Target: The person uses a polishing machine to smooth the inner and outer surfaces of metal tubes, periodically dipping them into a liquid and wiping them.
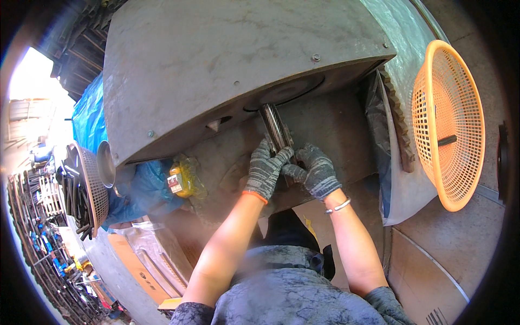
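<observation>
A shiny metal cylinder sticks out toward me from under the curved grey cover of a machine. Both of my hands wear grey striped knit gloves and are at the cylinder's near end. My left hand is closed, its fingertips touching the lower left side of the cylinder. Close on the other side is my right hand, with bent fingers and the thumb reaching toward the left hand. Something narrow and dark shows between them; the gloves hide most of it, and I cannot make out its kind.
An orange plastic basket with a dark-handled item stands at the right. At the left, a basket holds dark strips beside a metal bowl. A yellow packet lies on blue plastic sheeting. Cardboard is at lower left.
</observation>
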Demonstrator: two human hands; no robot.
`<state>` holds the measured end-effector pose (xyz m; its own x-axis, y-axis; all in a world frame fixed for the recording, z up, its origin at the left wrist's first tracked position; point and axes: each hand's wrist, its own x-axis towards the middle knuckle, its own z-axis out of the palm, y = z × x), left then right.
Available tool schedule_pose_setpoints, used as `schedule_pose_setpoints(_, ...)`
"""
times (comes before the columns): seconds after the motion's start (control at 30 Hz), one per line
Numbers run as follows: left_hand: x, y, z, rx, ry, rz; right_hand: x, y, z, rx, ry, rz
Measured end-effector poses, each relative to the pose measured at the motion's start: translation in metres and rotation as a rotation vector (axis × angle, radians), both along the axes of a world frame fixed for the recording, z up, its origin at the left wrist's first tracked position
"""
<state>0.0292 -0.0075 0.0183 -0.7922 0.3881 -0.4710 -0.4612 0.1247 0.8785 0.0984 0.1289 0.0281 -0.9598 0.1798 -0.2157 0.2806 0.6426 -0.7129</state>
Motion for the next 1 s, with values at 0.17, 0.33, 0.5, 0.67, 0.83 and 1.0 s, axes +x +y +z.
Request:
schedule_pose_setpoints(0.17,0.002,0.002,0.007,0.09,-0.049,0.053,0.0,-0.002,-0.003,0.046,-0.021,0.013)
schedule_pose_setpoints(0.33,0.0,0.0,0.008,0.05,-0.045,0.029,-0.002,0.003,0.0,-0.076,-0.043,0.021)
schedule_pose_setpoints(0.5,0.002,0.0,0.001,0.057,-0.033,0.029,0.001,-0.004,-0.004,0.071,-0.036,0.0)
schedule_pose_setpoints(0.67,0.002,-0.001,-0.005,0.074,-0.023,0.039,-0.006,-0.003,0.006,0.044,-0.104,0.009)
schedule_pose_setpoints(0.83,0.002,0.0,-0.002,0.051,-0.019,0.033,0.004,-0.003,-0.011,0.105,0.176,-0.006)
schedule_pose_setpoints(1.0,0.003,0.002,0.002,0.063,0.01,0.052,-0.006,-0.006,0.011,0.015,-0.117,-0.026)
